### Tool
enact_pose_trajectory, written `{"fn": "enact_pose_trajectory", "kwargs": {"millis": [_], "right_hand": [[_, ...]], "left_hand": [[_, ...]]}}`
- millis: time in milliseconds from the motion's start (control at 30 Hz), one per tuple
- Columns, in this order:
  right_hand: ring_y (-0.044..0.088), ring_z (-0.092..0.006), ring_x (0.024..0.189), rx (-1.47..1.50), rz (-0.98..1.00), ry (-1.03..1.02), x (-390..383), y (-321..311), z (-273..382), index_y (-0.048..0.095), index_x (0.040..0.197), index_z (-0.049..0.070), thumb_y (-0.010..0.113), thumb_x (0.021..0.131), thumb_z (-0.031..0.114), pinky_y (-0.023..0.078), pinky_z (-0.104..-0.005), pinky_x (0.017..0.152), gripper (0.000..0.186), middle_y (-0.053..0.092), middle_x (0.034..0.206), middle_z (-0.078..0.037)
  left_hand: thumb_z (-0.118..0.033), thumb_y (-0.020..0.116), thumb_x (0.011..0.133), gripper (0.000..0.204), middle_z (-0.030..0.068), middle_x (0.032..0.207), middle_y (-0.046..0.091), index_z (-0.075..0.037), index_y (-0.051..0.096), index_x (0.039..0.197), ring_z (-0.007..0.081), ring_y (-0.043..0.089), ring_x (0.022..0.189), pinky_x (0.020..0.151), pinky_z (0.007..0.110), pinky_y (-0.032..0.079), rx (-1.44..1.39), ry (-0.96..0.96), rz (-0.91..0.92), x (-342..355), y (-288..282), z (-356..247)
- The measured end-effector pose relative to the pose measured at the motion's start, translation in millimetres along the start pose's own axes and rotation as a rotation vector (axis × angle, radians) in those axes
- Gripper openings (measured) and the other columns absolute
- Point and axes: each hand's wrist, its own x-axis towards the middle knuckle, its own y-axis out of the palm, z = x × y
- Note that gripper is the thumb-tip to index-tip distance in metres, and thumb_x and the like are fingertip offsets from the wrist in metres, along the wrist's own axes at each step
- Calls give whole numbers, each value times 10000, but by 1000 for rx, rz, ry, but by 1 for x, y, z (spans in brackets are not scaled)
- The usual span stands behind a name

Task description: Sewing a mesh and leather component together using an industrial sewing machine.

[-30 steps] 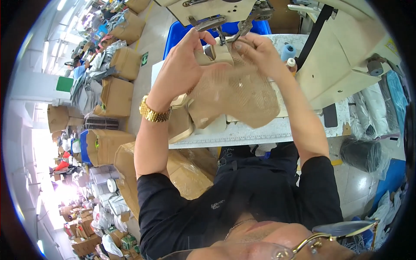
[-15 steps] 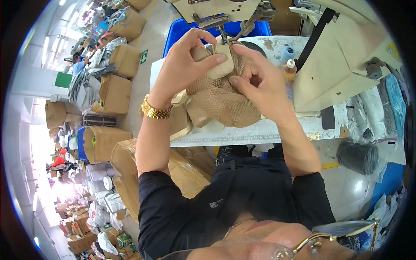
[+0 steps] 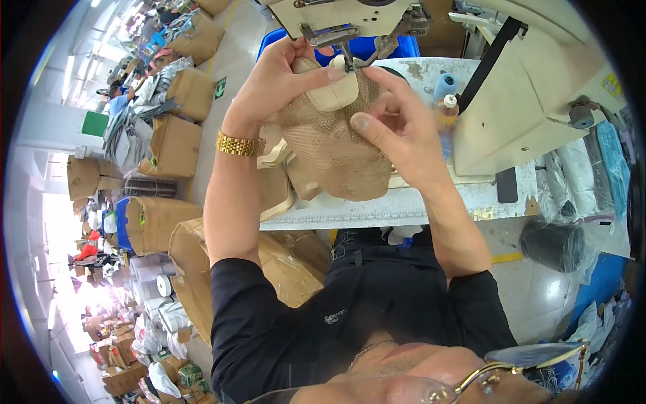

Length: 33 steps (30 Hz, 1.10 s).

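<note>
Under the presser foot (image 3: 348, 62) of a sewing machine (image 3: 353, 19) lies a tan mesh fabric piece (image 3: 340, 158) with a smooth cream patch (image 3: 336, 97) on it. My left hand (image 3: 272, 84) grips its far left part, the thumb pressed on the cream patch close to the foot, the other fingers partly hidden behind the fabric. On the right, my right hand (image 3: 404, 131) is closed on the mesh, its thumb on top and its index finger reaching beside the foot. The mesh hangs loosely toward me. The needle tip is too small to make out.
More tan pieces (image 3: 274, 188) lie on the worktable (image 3: 336, 219) to the left. A blue thread cone (image 3: 445, 84) and a clear bottle (image 3: 447, 111) stand by the machine's pillar. A dark phone-like slab (image 3: 507, 185) lies at right. Behind is a blue bin (image 3: 269, 42); a carton (image 3: 289, 269) stands below left.
The mesh piece has turned a little and shifted left under the foot. My left hand has moved left and away from me; my right thumb has slid slightly left on the mesh.
</note>
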Motion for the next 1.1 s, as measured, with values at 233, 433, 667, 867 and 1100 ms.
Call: {"fn": "enact_pose_trajectory", "kwargs": {"millis": [233, 433, 667, 867, 1100], "right_hand": [[563, -48, 696, 415, -83, 292, 6, 12, 7, 430, 1392, -5, 705, 901, 193, 486, -200, 547, 597, 605, 786, 10], [505, -22, 638, 455, -176, 171, 16, 9, -16, 535, 1295, -11, 660, 922, 106, 418, -191, 515, 410, 561, 722, 37], [466, -14, 572, 155, -147, 47, 11, 8, -11, 584, 1240, 10, 658, 909, 50, 355, -182, 500, 342, 504, 664, 51], [486, -21, 553, 192, -138, 19, 14, 10, -13, 569, 1249, 0, 662, 901, 43, 375, -186, 485, 363, 509, 657, 39], [493, -27, 551, 137, -129, -7, 20, 9, -10, 566, 1250, -9, 664, 895, 43, 384, -191, 488, 372, 517, 651, 33]], "left_hand": [[-195, 854, 746, 449, 18, 994, 670, -15, 635, 1095, 91, 593, 874, 793, 259, 502, 459, 148, 25, -9, 10, -16], [-175, 846, 757, 452, 8, 1018, 659, -11, 631, 1120, 67, 576, 910, 814, 243, 488, 152, -3, 192, 2, 4, -16], [-179, 848, 756, 447, -37, 917, 608, -12, 639, 1114, 43, 526, 828, 754, 208, 458, 84, 99, 167, 8, -1, 2], [-275, 882, 706, 540, -47, 905, 603, -9, 645, 1113, 37, 507, 826, 744, 208, 451, 129, 30, 214, 16, -9, 1], [-249, 885, 693, 542, -2, 1012, 647, 36, 657, 1092, 52, 536, 876, 787, 233, 475, 212, -1, 198, 21, -15, 0]]}}
